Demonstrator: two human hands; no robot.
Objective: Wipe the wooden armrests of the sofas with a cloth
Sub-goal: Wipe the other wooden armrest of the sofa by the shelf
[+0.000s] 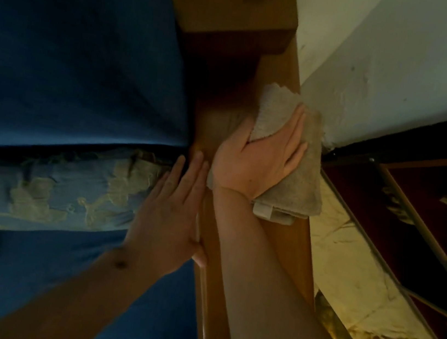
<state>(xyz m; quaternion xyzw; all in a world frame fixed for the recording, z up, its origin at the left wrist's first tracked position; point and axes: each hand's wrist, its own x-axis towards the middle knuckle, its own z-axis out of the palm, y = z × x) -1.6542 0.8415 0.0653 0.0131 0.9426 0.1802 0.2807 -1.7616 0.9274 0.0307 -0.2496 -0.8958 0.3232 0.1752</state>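
Presently, your right hand [258, 157] lies flat on a folded beige cloth [297, 185], which rests on the top face of the wooden armrest [282, 252] at the sofa's right side. Your fingers are straight and spread over the cloth, pointing away from you toward the wall; your thumb reaches to the left along the cloth's inner edge, where a fold of the fabric rises above the thumb. Nothing is pinched: the palm presses the cloth down and the grip is open. The cloth's near corner, with a small sewn tab, hangs just past the wrist, and its far end lies close below the darker wooden block [233, 7] at the armrest's far end. Your left hand [173, 211] is likewise open, fingers straight and close together, laid against the inner side of the armrest where the wood meets the upholstery; its thumb is hidden behind the rail, so whether it hooks the edge cannot be told. Beside that hand lies a patterned cushion [55, 194] in blue and pale gold, set between the blue backrest [75, 48] and the blue seat [58, 275]. To the right of the armrest runs a white wall [403, 65], and below it pale tiled floor [357, 288] and a dark red rug [427, 203].
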